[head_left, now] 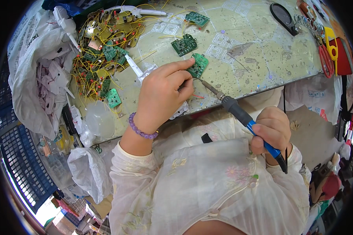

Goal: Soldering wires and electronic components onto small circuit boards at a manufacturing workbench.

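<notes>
With its fingers pinched on a small green circuit board [199, 65], my left hand [164, 88] rests near the table's front edge; a purple bead bracelet circles that wrist. My right hand [271, 131] grips the blue handle of a soldering iron [235, 109]. The iron's tip is close to the board's lower edge; whether it touches cannot be made out. Two more green circuit boards, a middle one [184, 45] and a farther one [197, 18], lie beyond the held one. A white plastic part [135, 67] lies to the left of my left hand, and a short red wire [199, 96] shows beside its fingers.
A heap of boards and metal parts with yellow wires [106, 47] covers the table's left. Beside it stands a white plastic bag [39, 86] of white pieces. At the far right are a round black-rimmed lens [281, 15], a coiled spring stand [308, 24] and red-handled scissors [325, 60].
</notes>
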Action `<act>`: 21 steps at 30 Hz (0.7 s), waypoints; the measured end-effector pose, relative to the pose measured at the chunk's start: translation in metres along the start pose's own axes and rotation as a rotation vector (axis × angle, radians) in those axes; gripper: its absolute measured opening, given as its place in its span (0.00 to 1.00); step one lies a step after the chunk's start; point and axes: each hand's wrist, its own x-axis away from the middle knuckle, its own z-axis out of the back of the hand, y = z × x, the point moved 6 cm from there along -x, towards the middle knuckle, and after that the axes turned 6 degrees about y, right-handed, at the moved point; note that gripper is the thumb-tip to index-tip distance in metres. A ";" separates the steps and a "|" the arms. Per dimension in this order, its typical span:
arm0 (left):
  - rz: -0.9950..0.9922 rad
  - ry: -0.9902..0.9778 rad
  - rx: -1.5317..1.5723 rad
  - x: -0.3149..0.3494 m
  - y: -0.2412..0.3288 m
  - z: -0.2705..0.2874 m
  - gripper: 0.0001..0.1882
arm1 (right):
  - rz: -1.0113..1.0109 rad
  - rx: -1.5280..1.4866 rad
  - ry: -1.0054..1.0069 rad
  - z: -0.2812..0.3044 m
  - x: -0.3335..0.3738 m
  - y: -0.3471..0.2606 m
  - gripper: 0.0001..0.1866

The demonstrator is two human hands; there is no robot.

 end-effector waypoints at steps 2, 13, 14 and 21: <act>0.002 -0.002 0.001 0.000 0.000 0.000 0.03 | -0.002 0.000 0.000 0.000 0.000 0.000 0.16; -0.022 0.011 -0.013 0.000 0.001 0.000 0.03 | 0.030 0.001 0.003 -0.001 -0.003 -0.001 0.15; -0.023 0.009 -0.012 0.000 0.001 0.000 0.03 | 0.036 -0.002 -0.005 -0.002 -0.004 -0.002 0.15; -0.025 0.009 -0.005 0.000 0.001 0.001 0.04 | 0.078 -0.017 -0.009 -0.001 -0.006 -0.005 0.13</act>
